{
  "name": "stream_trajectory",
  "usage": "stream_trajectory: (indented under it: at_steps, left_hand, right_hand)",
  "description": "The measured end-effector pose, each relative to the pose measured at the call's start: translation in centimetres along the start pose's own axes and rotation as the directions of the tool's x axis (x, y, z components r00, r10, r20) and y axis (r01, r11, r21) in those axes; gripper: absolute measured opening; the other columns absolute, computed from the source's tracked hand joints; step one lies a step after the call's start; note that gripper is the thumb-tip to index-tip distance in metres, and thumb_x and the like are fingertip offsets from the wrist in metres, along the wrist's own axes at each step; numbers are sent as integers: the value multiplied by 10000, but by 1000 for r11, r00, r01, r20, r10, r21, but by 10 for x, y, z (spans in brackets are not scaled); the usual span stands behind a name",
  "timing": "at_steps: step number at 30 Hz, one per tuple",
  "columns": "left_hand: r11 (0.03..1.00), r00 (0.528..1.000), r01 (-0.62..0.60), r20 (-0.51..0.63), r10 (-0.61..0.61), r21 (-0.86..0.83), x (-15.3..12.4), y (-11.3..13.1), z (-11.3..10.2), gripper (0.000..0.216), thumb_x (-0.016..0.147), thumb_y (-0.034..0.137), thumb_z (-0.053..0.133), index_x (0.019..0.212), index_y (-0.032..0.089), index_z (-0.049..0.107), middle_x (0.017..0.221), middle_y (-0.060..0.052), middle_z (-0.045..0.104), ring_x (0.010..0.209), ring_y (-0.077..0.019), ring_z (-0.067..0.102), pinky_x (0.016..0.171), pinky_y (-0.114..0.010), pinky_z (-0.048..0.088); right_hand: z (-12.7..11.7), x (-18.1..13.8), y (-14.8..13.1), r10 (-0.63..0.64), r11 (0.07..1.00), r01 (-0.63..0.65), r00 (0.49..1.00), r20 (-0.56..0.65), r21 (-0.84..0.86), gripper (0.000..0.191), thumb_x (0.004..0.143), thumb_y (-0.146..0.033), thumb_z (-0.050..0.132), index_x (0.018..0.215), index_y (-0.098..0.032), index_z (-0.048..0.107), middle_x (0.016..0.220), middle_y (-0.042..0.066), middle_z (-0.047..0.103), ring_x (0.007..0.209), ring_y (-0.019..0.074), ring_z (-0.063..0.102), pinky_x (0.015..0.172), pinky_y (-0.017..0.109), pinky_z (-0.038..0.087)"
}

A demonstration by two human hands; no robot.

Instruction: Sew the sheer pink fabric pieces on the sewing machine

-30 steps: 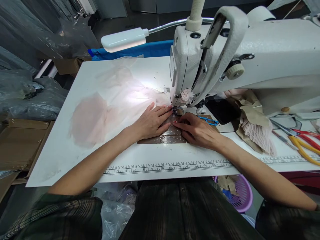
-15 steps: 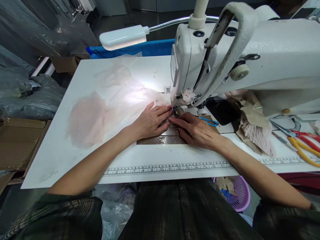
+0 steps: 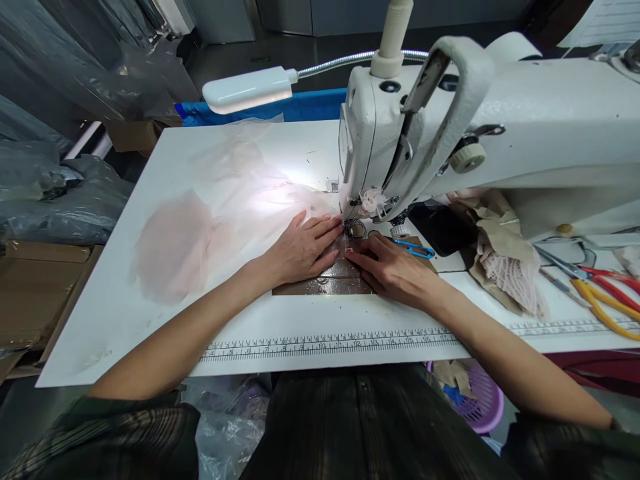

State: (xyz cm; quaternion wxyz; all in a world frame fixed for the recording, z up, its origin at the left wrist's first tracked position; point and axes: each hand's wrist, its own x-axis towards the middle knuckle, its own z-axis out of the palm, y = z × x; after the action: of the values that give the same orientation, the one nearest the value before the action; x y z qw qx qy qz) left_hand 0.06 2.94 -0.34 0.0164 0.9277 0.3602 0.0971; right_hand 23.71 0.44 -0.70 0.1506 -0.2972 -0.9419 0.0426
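Note:
Pale pink sheer fabric (image 3: 260, 193), like tulle, spreads over the left of the white table and runs in to the needle area of a white sewing machine (image 3: 367, 140). My left hand (image 3: 307, 247) lies flat on the fabric's edge just left of the presser foot (image 3: 356, 230), fingers spread. My right hand (image 3: 387, 267) is on the near right side of the foot, its fingers bent and thumb and index pinched at the fabric's edge. What lies between those fingertips is small and partly hidden. Under both hands is a shiny brown taped plate (image 3: 323, 287).
Right of my hand are blue thread snips (image 3: 414, 249), a black phone (image 3: 443, 227), brown paper with pink trim (image 3: 510, 273) and scissors with red and yellow handles (image 3: 600, 293). A lamp (image 3: 250, 90) hangs above. A ruler tape (image 3: 330, 345) lines the front edge.
My right hand has drawn slightly toward me, away from the presser foot, with its fingers more bent. My left hand stays flat on the fabric. The whole view has shifted a little.

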Motion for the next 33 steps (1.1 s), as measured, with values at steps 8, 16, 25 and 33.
stream_trajectory:
  at_steps: [8,16,25,33]
  left_hand:
    - [1000,999,8,38,-9,29,12,-6,-4,469,989,349,355,1327,83,540,1263,-182,607,1133,-298,565,1036,-520,369]
    - [997,997,63,-47,-65,-45,12,-3,-1,437,960,380,416,1283,134,577,1242,-135,637,1119,-276,578,1073,-524,353]
    - [998,997,49,-50,-51,-40,6,-1,-1,460,952,414,444,1304,141,562,1302,-141,609,1165,-293,552,1076,-554,335]
    - [999,999,44,3,-44,4,15,-8,-4,404,970,411,397,1199,165,621,1216,-132,637,1093,-293,563,1019,-533,359]
  right_hand:
    - [0,3,-4,42,999,-42,999,-35,-1,265,948,-87,427,1125,-95,625,1000,159,557,899,266,552,799,418,535]
    - [5,1,1,194,973,-180,977,-90,143,333,969,-183,436,1274,-125,554,1114,173,565,934,255,587,808,404,546]
    - [4,4,-2,146,989,-144,988,-53,36,364,950,-168,438,1276,-127,594,1058,161,544,893,259,566,788,419,554]
    - [3,10,-9,162,987,-162,985,-57,9,382,939,-124,404,1294,-58,531,1034,200,537,851,274,552,772,456,556]
